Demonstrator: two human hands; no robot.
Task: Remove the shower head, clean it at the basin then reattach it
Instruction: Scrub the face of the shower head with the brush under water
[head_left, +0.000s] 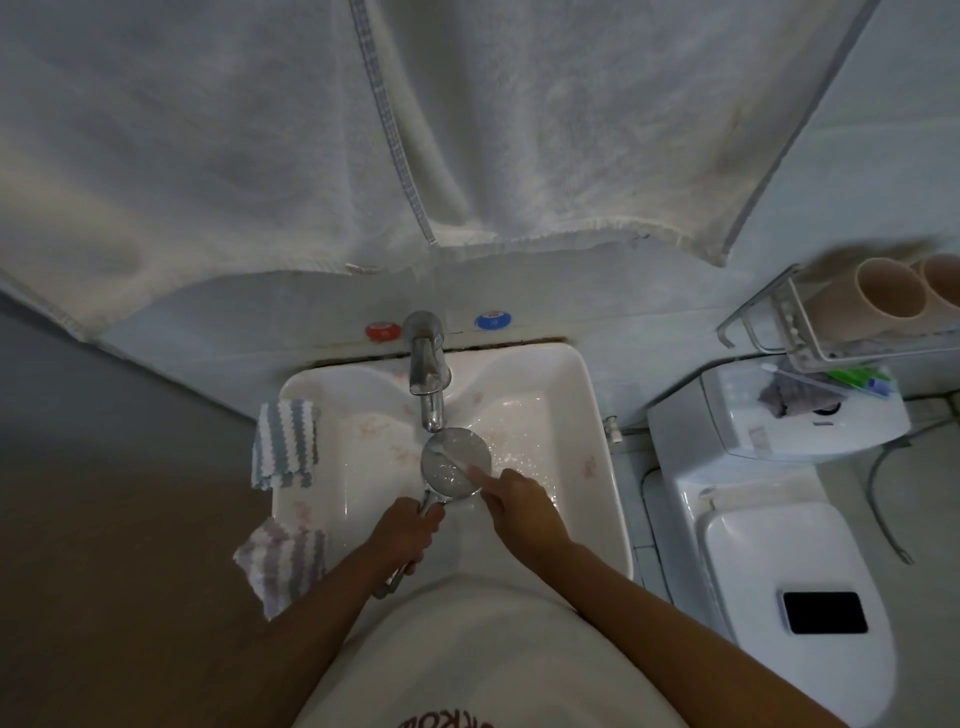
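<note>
The chrome shower head (451, 460) lies face up over the white basin (592, 447), right under the tap (428, 382), and water runs onto its round face. My left hand (408, 530) grips its handle, whose end sticks out below my fist. My right hand (511, 499) reaches in from the right with the index finger stretched out, its tip touching the wet face of the head; the other fingers are curled in.
Two striped cloths (284, 451) (283, 561) hang over the basin's left rim. A large white towel (363, 130) hangs above. To the right stands a toilet (779, 519) with a phone (823, 612) on its lid, and a wall rack with cups (883, 296).
</note>
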